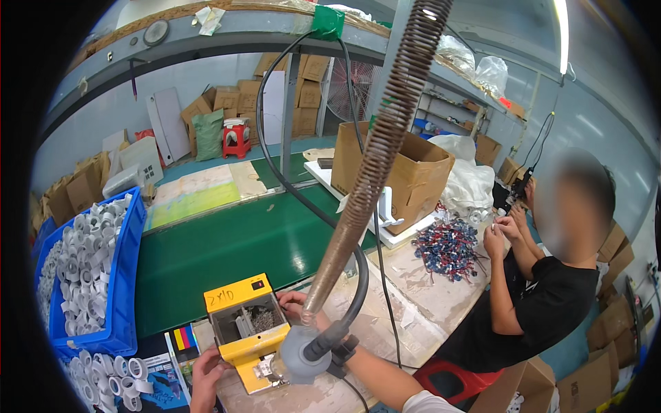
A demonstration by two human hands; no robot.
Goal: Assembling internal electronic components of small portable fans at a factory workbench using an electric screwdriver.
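The yellow screw feeder box (246, 329) sits at the counter (427, 289) edge. The left hand (206, 377) cups its lower corner, fingers curled on it; the right hand (295, 303) behind, grasp hidden. The hanging grey screwdriver (303, 354) could swing and knock it askew.

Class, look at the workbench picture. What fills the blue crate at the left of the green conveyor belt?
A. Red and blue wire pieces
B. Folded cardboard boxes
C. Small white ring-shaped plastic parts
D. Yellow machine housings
C: the blue crate is heaped with small white ring-shaped parts; the red and blue wire pieces lie in a pile on the bench at the far side of the belt, in front of the co-worker.
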